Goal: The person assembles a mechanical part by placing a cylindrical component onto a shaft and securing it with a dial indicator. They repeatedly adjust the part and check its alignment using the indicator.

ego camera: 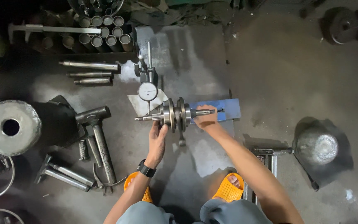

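Resting at frame centre under a dial gauge [147,91], the steel crankshaft [177,114] looks heavy, rigid, oily-slick. Left hand [157,139] cups its left web; right hand [206,121] grasps the right shaft end. Best held by both journals.

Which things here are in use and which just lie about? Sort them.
In use: steel crankshaft, round dial gauge on its stand, blue metal fixture, left hand, right hand.

Lying about: steel hammers, stacked steel tubes, grey metal rods.

A grey steel crankshaft with two round webs [177,114] is held horizontally on the blue stand, its rod hanging down.
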